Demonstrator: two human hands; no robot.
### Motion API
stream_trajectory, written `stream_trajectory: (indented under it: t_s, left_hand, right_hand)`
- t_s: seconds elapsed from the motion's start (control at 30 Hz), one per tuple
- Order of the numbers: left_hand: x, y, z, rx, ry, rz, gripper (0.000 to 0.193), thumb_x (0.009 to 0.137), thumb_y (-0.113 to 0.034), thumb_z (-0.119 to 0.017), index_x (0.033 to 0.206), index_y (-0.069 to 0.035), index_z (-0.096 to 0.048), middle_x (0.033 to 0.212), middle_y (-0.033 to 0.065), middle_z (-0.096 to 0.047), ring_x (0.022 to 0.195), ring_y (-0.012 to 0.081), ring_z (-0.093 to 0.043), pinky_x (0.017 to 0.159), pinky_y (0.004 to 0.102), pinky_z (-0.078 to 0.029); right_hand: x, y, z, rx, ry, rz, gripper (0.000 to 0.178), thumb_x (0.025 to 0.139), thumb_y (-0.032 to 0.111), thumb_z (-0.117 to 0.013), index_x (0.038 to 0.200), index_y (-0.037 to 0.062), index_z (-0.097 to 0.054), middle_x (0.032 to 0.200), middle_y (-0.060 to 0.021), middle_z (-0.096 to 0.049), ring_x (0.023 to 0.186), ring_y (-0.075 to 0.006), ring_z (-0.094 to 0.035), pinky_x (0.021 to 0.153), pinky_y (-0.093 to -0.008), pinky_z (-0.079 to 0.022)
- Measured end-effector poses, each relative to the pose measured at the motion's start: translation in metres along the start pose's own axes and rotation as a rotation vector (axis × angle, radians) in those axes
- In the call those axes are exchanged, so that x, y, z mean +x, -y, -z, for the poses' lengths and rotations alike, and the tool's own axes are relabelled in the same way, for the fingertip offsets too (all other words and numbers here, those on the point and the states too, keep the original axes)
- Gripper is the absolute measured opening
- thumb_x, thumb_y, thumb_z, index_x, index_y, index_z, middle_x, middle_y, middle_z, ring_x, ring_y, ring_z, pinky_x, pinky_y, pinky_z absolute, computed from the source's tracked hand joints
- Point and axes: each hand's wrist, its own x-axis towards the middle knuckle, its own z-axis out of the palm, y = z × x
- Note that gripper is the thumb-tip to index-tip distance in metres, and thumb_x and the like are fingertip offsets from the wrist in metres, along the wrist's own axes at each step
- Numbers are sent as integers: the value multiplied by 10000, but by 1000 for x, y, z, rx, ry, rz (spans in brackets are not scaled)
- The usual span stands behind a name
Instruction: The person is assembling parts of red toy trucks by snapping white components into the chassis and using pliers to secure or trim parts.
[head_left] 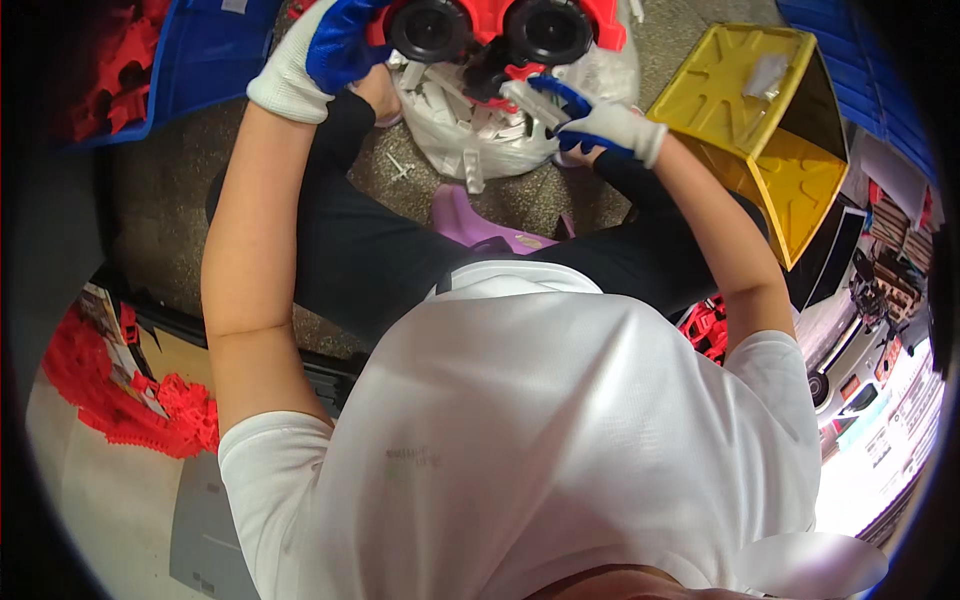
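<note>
I see the left hand gripping the red wheeled body by its left edge, over the far edge of the plastic bag. The right hand pinches a pale piece just below; I should keep the body steady and the piece straight.

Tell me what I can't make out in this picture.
In the head view:
Red wheeled piece: upper part cut off by the top edge.
Left hand: cut by the same edge, grip unclear.
White piece: one end covered by the right hand.
Plastic bag: deeper contents hidden under white pieces.
Blue bin, upper left: cut off by the top edge.
</note>
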Motion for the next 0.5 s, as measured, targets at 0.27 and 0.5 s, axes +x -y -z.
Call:
stream_trajectory:
  t_s: [0.27,0.5]
  left_hand:
    - [-3,15,-57,-458,412,-66,388,793,6,-552,1161,-95,-622,1209,17,-622,1190,160,-527,1139,351,-156]
    - [31,-39,-107,-977,626,772,361,783,-56,-681,1123,26,-592,1069,73,-649,979,121,-605,911,272,-463]
  right_hand:
    - [-93,15,15,-320,20,425,612,823,78,-653,1377,32,-397,1208,-75,-580,1067,-134,-555,915,-279,-449]
    - [-112,-34,-31,-925,-319,748,679,809,206,-686,1390,71,-364,1298,-135,-508,1186,-302,-486,1008,-381,-352]
